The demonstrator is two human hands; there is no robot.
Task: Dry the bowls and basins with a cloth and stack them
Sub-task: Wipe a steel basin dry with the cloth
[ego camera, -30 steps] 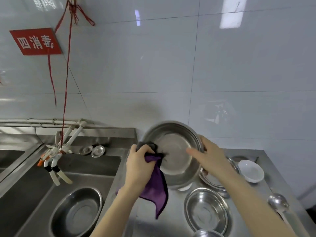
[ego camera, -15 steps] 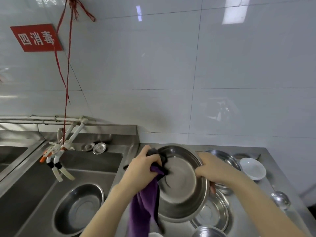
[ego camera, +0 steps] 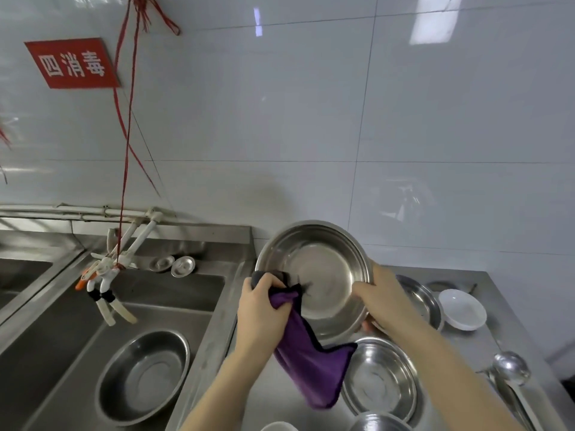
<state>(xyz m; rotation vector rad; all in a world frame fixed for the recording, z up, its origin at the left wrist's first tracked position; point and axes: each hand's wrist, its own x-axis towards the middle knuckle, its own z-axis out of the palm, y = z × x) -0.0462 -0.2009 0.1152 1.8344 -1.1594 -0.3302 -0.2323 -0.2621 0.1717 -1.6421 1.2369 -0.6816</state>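
A large steel basin (ego camera: 320, 269) is tilted up toward me above the counter. My right hand (ego camera: 381, 298) grips its right rim. My left hand (ego camera: 263, 303) grips a purple cloth (ego camera: 311, 359) at the basin's left rim, and the cloth's tail hangs down below. A second steel basin (ego camera: 381, 377) lies flat on the counter under the held one. Another steel basin (ego camera: 420, 301) sits behind my right hand, partly hidden. One more steel basin (ego camera: 143, 374) lies in the sink at the left.
A small white bowl (ego camera: 462, 309) sits at the counter's right, with a steel ladle (ego camera: 510, 373) nearer the front. White taps (ego camera: 107, 275) hang over the sink (ego camera: 174, 293). Two small steel lids (ego camera: 183, 265) rest on the sink's back ledge. Rims of more bowls (ego camera: 378, 424) show at the bottom edge.
The held basin has tipped back up and risen off the basin below it. My left hand with the cloth stays at its left rim, and the cloth's tail has swung right.
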